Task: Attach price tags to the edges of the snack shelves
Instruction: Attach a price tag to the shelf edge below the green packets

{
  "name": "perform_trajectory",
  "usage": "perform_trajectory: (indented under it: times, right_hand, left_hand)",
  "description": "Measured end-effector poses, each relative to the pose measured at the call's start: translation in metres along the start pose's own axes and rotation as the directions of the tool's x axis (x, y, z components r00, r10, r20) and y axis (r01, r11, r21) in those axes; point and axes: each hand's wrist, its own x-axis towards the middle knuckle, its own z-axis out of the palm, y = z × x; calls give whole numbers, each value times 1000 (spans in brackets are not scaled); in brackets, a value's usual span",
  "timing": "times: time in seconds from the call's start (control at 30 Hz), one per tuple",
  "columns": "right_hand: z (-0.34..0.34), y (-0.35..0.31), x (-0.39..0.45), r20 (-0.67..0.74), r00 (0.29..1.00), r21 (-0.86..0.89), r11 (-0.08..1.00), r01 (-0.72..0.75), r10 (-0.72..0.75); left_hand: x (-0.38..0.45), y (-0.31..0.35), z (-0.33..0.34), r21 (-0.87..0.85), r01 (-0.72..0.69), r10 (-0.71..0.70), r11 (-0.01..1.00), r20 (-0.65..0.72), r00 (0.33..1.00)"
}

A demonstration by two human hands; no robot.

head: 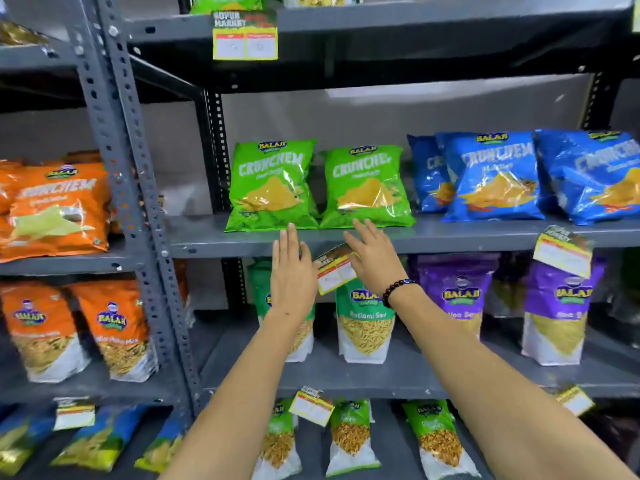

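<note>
At the grey shelf edge [450, 237] below two green snack bags [273, 185], tilted price tag [335, 270] between both hands, right hand [372, 261] touching it, grip unclear, left hand [292, 271] flat, fingers spread wide

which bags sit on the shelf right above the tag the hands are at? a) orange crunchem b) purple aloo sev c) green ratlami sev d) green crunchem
d: the price tag between the left hand and right hand hangs at the shelf edge, directly below the two green Crunchem bags.
</note>
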Motion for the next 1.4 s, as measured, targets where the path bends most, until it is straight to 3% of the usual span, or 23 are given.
perform_trajectory:
  times: [0.27, 0.47, 0.7, 1.0, 1.4]
  right_hand:
    - [14, -3, 12, -11, 993, -1, 993, -118, 118]
    - [11, -1, 20, -95, 988, -14, 992, -126, 124]
    - [8, -3, 35, -76, 971, 127, 968, -215, 225]
    - [-5, 2, 31, 131, 981, 325, 929, -177, 142]
    - [7, -13, 35, -36, 953, 351, 896, -271, 302]
  left_hand:
    - [10, -23, 35, -138, -101, 105, 985, 26, 994]
    - [18, -22, 41, -268, -46, 41, 962, -25, 999]
    - [31, -26, 44, -344, -37, 15, 938, -65, 998]
    - [40, -56, 32, -438, -147, 148, 887, -30, 988]
    - [57, -63, 12, -390, -54, 60, 919, 2, 998]
